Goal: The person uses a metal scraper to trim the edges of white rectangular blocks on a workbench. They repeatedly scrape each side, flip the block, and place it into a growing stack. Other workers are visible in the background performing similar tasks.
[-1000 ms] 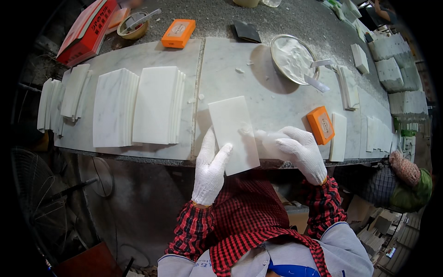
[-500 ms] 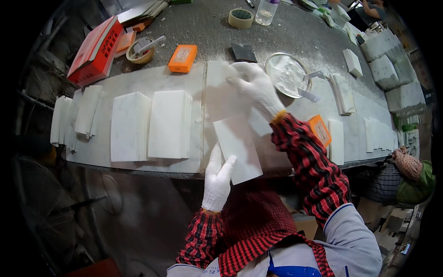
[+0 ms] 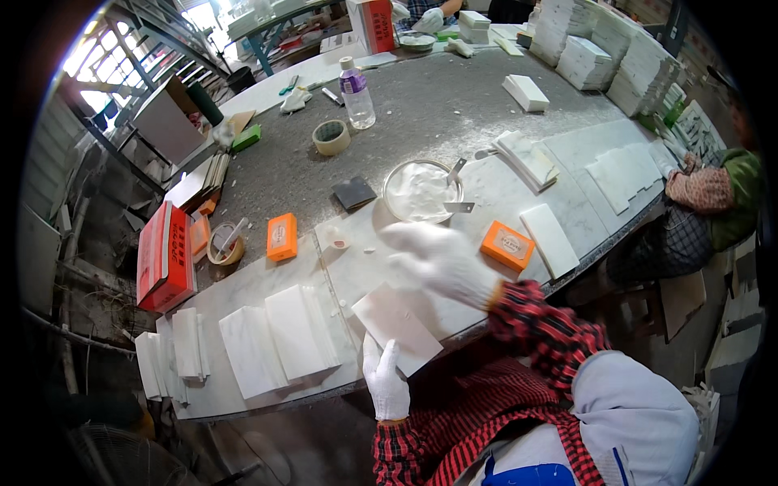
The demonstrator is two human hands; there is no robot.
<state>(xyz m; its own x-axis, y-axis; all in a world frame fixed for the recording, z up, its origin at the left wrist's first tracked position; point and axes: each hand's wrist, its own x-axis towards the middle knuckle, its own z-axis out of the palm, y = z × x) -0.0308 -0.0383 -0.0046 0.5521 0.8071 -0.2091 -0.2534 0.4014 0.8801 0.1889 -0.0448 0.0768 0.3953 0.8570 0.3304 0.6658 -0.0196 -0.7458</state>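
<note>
My left hand (image 3: 386,381), in a white knit glove, grips the lower left edge of a rectangular white stone tile (image 3: 397,328), thumb on its face. The tile is tilted over the front of the slab. My right hand (image 3: 442,261), gloved too, hovers above the slab to the tile's upper right. Its fingers are smeared by motion, so a hold on anything cannot be made out. Just beyond it stands a round metal bowl (image 3: 413,193) of white powder or paste, two metal scraper blades (image 3: 459,207) at its rim. A small whitish lump (image 3: 336,237) lies on the slab left of the bowl.
White tile stacks (image 3: 300,330) stand left, more tiles (image 3: 549,240) right. Orange boxes (image 3: 508,245), a black square pad (image 3: 353,193), a tape roll (image 3: 331,138), a bottle (image 3: 356,97) and a red carton (image 3: 165,257) surround the work spot. Co-workers (image 3: 693,194) sit right and across.
My view has swung up and right. My right hand has come back from the far part of the slab toward the tile's right. The left hand keeps the tile, now tilted further.
</note>
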